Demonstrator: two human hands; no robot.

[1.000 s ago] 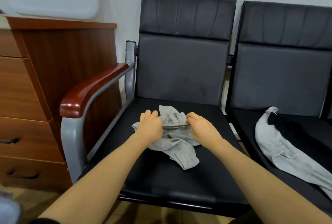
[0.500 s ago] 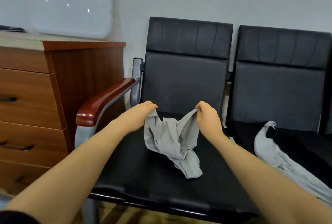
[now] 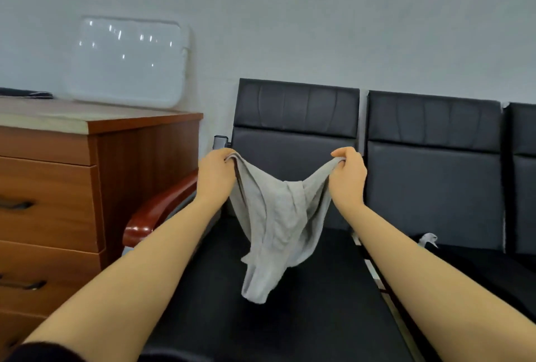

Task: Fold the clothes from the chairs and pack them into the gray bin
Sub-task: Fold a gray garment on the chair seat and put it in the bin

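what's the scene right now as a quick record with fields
left hand: grips one top corner of the gray garment
right hand: grips the other top corner
garment: hangs between the hands above the chair seat, unfolded
next chair: a bit of light cloth on its seat
left side: wooden drawers, white tray against the wall
gray bin: not in view

The gray garment [image 3: 278, 225] is soft, matt cloth with lots of wrinkles. The black chair [image 3: 295, 118] looks like smooth leather with a dull shine and stitched lines on its back. Its armrest [image 3: 156, 213] is shiny red-brown wood. The dresser [image 3: 87, 182] is brown wood with a smooth, flat finish. The white tray [image 3: 127, 60] on top looks like glossy plastic with bright light spots.
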